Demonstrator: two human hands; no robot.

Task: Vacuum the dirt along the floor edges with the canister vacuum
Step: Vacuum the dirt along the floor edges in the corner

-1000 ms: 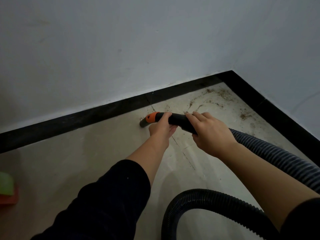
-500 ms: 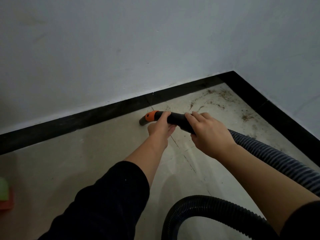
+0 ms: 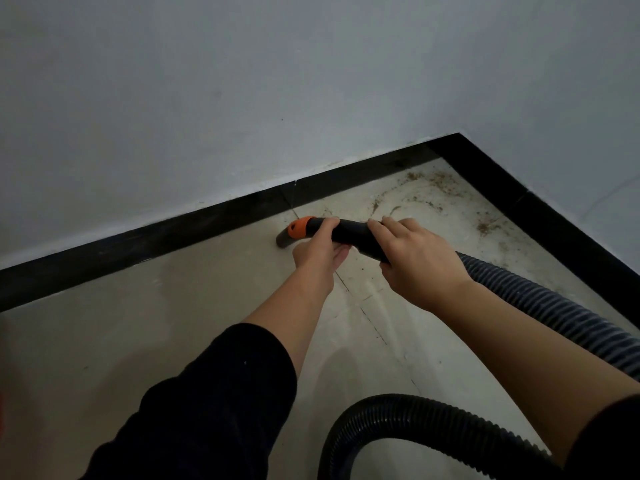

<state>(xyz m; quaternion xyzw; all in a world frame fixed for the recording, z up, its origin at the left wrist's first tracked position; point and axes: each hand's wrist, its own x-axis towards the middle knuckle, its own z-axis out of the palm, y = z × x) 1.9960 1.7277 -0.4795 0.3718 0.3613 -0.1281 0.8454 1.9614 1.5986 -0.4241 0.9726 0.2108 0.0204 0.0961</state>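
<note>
The left hand (image 3: pixel 318 252) grips the black vacuum handle (image 3: pixel 349 232) just behind its orange collar (image 3: pixel 300 227), and the right hand (image 3: pixel 419 268) grips it farther back. The nozzle tip (image 3: pixel 283 240) sits at the floor's (image 3: pixel 173 323) far edge, beside the black baseboard (image 3: pixel 156 239). Dirt (image 3: pixel 436 188) lies scattered in the far corner. The ribbed hose (image 3: pixel 540 301) runs off to the right.

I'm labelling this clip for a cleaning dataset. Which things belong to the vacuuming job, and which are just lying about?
Job: black vacuum nozzle with orange collar, gripped by the left hand and right hand; dark ribbed plastic hose; brown dirt scattered near the corner.
Not part: white painted wall; black skirting board; red sliver at the left edge, unidentifiable.
</note>
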